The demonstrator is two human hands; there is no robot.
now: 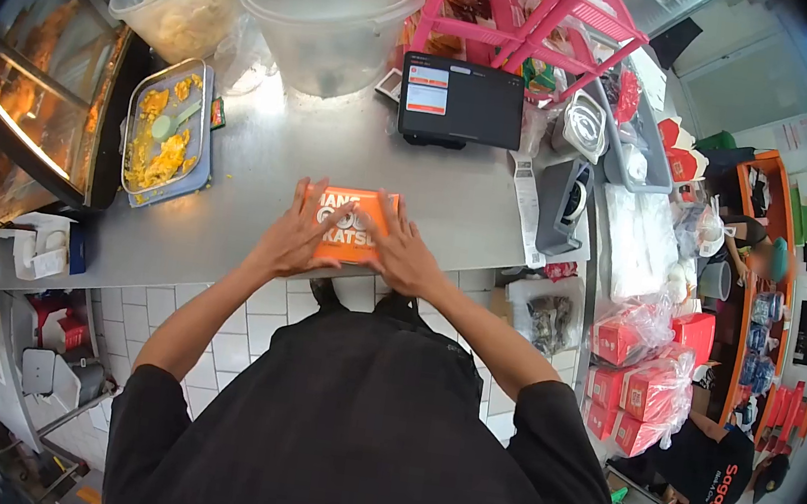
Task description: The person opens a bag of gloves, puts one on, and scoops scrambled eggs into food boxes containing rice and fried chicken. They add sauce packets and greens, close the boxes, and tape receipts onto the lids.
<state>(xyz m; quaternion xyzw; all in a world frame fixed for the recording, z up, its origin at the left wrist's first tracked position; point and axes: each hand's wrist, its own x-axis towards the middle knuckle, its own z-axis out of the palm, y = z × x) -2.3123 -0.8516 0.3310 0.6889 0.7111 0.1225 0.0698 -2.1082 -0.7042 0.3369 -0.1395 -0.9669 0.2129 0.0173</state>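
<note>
An orange food box (357,238) with white lettering lies closed on the steel counter, near its front edge. Over the left side of its lid rests my left hand (300,234), fingers spread and stretched out. My right hand (402,251) lies along the box's right side, its fingers apart and partly over the lid. Both hands touch the box from opposite sides, and their thumbs are near its front edge.
Beyond the box stand a black tablet screen (462,103), a large clear tub (327,16) and pink racks (490,36). A metal tray (133,133) of yellow food is left, beside a heated display case (24,100). Right are a receipt printer (562,206) and wrapped red boxes (644,382). A co-worker (714,472) is far right.
</note>
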